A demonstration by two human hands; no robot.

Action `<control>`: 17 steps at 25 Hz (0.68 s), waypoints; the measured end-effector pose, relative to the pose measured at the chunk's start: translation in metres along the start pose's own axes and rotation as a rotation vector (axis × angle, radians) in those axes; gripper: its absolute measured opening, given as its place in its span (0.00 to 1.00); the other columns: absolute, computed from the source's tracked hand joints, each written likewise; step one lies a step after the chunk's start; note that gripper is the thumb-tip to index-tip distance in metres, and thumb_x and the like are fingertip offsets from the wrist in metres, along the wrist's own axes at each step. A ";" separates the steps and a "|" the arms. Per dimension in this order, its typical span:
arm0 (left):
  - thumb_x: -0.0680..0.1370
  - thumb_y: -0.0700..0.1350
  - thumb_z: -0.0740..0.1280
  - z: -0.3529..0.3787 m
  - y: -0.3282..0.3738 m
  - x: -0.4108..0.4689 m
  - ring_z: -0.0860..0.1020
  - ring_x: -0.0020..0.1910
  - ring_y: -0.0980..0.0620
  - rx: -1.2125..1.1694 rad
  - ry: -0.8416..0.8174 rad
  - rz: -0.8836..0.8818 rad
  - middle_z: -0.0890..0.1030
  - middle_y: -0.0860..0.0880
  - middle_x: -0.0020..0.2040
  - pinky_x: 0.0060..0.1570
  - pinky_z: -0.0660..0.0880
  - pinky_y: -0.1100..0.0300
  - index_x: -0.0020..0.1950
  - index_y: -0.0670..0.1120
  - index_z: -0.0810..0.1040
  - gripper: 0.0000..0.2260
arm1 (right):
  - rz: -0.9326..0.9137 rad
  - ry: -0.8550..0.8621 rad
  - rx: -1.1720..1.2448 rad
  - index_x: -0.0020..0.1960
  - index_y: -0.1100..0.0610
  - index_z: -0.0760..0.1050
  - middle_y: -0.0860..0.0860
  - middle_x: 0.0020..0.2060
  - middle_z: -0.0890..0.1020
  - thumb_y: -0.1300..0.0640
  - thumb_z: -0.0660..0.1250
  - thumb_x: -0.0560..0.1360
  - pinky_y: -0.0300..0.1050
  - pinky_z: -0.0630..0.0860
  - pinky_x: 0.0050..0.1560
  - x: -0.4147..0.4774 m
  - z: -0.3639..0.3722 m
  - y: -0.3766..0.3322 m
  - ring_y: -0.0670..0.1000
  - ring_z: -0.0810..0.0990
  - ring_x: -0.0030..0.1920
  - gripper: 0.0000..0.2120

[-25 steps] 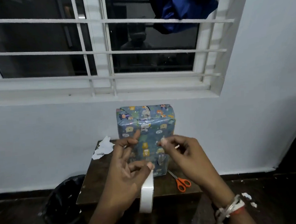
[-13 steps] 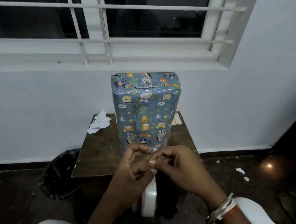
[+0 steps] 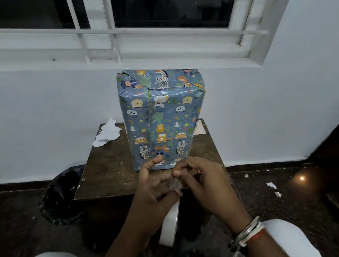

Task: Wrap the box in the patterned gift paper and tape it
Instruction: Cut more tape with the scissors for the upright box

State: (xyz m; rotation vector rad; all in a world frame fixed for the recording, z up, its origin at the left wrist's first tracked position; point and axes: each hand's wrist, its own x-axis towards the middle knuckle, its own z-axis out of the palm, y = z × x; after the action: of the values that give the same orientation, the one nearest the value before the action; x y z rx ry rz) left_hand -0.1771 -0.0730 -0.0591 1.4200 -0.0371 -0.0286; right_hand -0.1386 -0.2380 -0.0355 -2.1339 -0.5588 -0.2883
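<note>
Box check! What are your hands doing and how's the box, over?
Left hand holds the tape roll, right hand pinches the tape end. Box wrapped, standing upright on the table. Paper scraps sit left of it, not touching.

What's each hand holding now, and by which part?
Left hand grips the tape roll at its top rim; right hand pinches the free end of the clear tape strip. The wrapped box stands unheld.

Free tabletop [image 3: 107,168] left of upright wrapped box [image 3: 162,118]; paper scraps [image 3: 107,134] at far-left corner
</note>
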 end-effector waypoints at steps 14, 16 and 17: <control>0.76 0.29 0.69 -0.006 0.007 0.003 0.85 0.56 0.49 -0.145 -0.004 -0.180 0.86 0.47 0.58 0.46 0.82 0.59 0.74 0.60 0.67 0.35 | 0.518 -0.073 -0.531 0.48 0.48 0.78 0.46 0.41 0.83 0.45 0.75 0.74 0.44 0.71 0.41 0.002 -0.022 0.073 0.52 0.83 0.48 0.09; 0.77 0.31 0.69 -0.005 0.009 0.005 0.85 0.56 0.49 -0.134 -0.005 -0.182 0.86 0.48 0.58 0.46 0.82 0.59 0.74 0.60 0.67 0.33 | 0.559 -0.157 -0.613 0.51 0.50 0.78 0.50 0.46 0.84 0.47 0.73 0.75 0.47 0.74 0.45 0.001 -0.011 0.082 0.58 0.83 0.51 0.10; 0.78 0.31 0.68 -0.006 0.010 0.006 0.85 0.56 0.49 -0.120 -0.006 -0.179 0.86 0.48 0.58 0.47 0.82 0.59 0.74 0.60 0.67 0.32 | 0.569 -0.154 -0.621 0.53 0.50 0.78 0.52 0.48 0.84 0.48 0.72 0.75 0.49 0.76 0.46 0.002 -0.007 0.084 0.60 0.83 0.52 0.09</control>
State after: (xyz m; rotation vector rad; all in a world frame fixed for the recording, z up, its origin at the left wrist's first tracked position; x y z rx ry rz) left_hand -0.1708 -0.0658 -0.0498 1.2999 0.0855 -0.1799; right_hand -0.0959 -0.2853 -0.0903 -2.8207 0.0975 0.0364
